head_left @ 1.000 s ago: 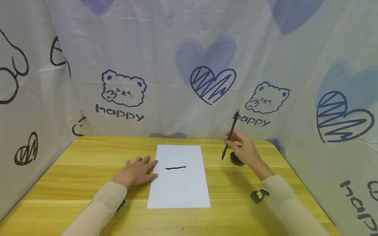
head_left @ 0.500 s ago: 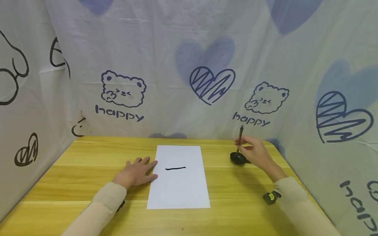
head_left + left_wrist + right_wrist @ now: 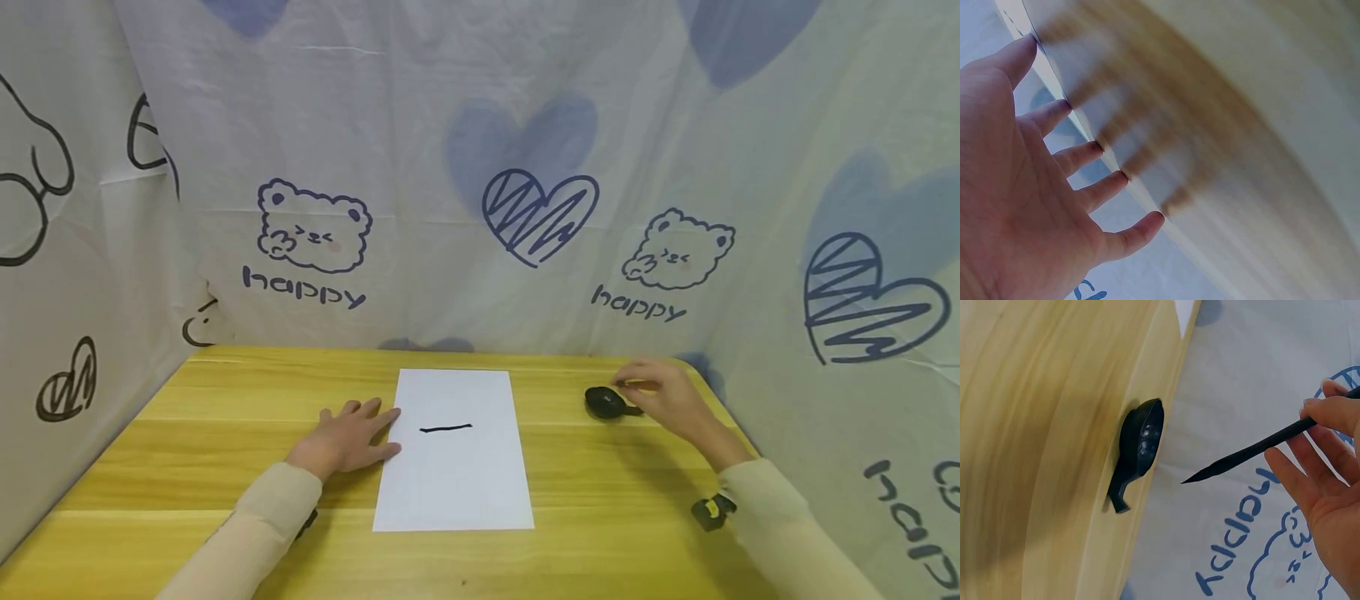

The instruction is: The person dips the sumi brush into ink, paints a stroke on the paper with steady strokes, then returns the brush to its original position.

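Observation:
A calligraphy brush (image 3: 1254,449) is pinched in my right hand (image 3: 667,400). In the right wrist view its dark pointed tip is apart from the small black ink dish (image 3: 1141,439), which has a short handle. From the head view the brush is mostly hidden by the fingers, just right of the dish. A white sheet of paper (image 3: 453,483) lies on the table, with one short black horizontal stroke (image 3: 446,428) on its upper half. My left hand (image 3: 345,437) rests flat with spread fingers, forefinger and thumb tips at the paper's left edge.
The yellow wood-grain table (image 3: 225,433) runs back to a white cloth (image 3: 427,275) printed with hearts and bears. The cloth also hangs along the left and right sides. Small black cameras sit at both wrists, the right one (image 3: 708,510) showing a yellow label.
My right hand first brought the brush tip to the ink dish, then pulled back to the right and tipped the brush over from upright. The left hand and paper have stayed put.

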The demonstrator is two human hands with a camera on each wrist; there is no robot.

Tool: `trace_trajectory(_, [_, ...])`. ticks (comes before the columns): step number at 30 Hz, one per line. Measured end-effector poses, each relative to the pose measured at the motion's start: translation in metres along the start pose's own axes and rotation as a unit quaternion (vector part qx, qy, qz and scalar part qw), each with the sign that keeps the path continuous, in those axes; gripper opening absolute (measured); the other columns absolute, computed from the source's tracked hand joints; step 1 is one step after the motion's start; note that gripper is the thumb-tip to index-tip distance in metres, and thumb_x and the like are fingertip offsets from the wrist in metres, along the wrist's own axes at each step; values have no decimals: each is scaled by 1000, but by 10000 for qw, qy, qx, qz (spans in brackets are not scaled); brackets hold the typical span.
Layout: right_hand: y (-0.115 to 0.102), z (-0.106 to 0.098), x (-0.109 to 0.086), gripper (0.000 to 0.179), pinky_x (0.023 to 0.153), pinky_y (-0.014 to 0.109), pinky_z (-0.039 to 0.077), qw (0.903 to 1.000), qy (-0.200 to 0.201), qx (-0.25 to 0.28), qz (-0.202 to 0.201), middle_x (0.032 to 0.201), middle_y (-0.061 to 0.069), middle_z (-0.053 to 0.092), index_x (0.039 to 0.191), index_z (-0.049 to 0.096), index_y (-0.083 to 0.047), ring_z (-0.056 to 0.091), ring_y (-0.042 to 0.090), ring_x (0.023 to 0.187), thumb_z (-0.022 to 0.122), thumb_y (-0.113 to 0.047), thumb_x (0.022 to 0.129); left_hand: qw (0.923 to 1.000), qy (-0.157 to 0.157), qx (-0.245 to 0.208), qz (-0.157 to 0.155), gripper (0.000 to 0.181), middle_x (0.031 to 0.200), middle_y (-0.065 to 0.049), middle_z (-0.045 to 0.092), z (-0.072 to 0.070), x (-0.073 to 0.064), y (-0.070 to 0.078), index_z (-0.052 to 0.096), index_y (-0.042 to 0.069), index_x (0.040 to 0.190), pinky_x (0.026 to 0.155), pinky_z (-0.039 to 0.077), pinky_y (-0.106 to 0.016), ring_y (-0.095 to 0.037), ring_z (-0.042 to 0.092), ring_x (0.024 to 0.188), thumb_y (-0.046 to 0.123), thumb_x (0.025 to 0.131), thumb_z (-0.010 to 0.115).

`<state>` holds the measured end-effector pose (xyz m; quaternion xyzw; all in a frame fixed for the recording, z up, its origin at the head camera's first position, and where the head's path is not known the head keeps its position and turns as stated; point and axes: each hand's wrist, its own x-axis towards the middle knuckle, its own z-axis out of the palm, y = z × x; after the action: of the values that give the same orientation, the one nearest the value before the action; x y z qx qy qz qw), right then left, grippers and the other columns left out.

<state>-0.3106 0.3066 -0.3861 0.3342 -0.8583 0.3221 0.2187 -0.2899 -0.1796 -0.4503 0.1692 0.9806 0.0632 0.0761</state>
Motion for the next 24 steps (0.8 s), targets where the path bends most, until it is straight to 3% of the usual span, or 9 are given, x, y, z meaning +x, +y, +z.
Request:
trace_trajectory(4, [5, -4, -6, 30, 77, 13, 57, 9991, -27, -363, -224, 94, 8, 78, 94, 81, -6, 72, 19, 85, 79, 18, 76, 10000, -12, -4, 2, 72, 164, -23, 37, 0, 0, 0, 43, 17, 158, 108, 25, -85, -53, 37, 146, 59, 100, 55])
trace_trajectory(8, [9, -6, -11, 32, 73, 13, 54, 9955, -107, -802, -489, 93, 6, 79, 92, 82, -10, 72, 22, 83, 83, 16, 73, 10000, -15, 4, -4, 72, 164, -23, 37, 0, 0, 0, 43, 17, 158, 109, 25, -85, -52, 36, 147, 59, 100, 55])
trace_trajectory(15, [18, -7, -16, 36, 77, 10, 52, 9918, -178, -877, -911, 90, 10, 77, 88, 82, -6, 72, 24, 80, 83, 22, 65, 10000, 3, 19, -27, 72, 164, -22, 37, 1, 1, -2, 42, 18, 158, 109, 24, -85, -52, 36, 147, 59, 100, 55])
trace_trajectory(24, [26, -5, -25, 39, 70, 28, 59, 9868, -429, -957, -1235, 90, 8, 75, 88, 83, -6, 70, 24, 80, 80, 25, 64, 10000, -57, -21, -33, 72, 165, -22, 35, 2, 2, -1, 41, 18, 159, 110, 23, -85, -52, 35, 148, 59, 101, 54])
